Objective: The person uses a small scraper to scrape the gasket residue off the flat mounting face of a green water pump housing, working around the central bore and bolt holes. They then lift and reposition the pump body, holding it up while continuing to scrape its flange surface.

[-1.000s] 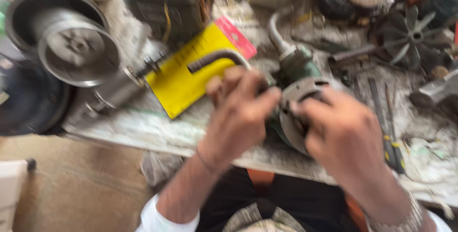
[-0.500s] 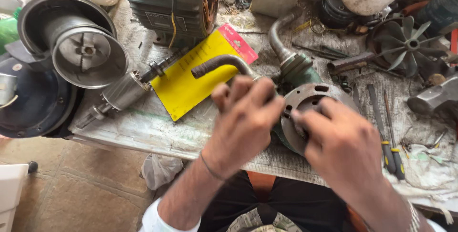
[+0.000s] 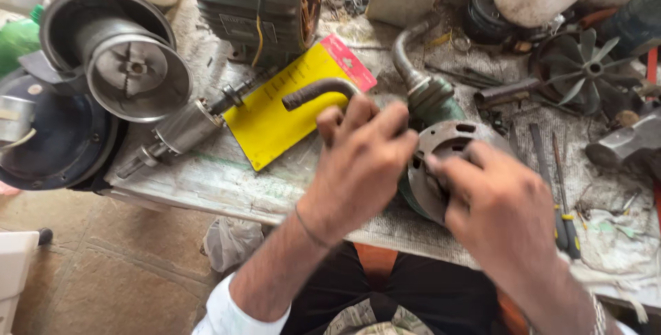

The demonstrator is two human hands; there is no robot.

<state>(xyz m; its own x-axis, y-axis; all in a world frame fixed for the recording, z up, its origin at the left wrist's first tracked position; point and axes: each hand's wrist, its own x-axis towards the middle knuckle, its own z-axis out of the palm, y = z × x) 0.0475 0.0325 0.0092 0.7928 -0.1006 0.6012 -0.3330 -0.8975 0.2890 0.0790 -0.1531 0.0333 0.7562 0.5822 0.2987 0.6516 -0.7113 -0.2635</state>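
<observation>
Clamping the pump between both hands, I wrap my left hand over its left side while my right hand pinches its round cover on the surface.

Pump body, centre-right of frame, near the desk's front edge: green cast housing w/ a round rusty-brown metal faceplate tilted toward the viewer, slots cut near its rim. Faceplate's lower and left parts hidden by fingers. Green neck rises from the top of the housing into a curved grey metal pipe running toward upper centre. A dark ribbed hose arcs out to the left, its open end over a yellow card.
</observation>
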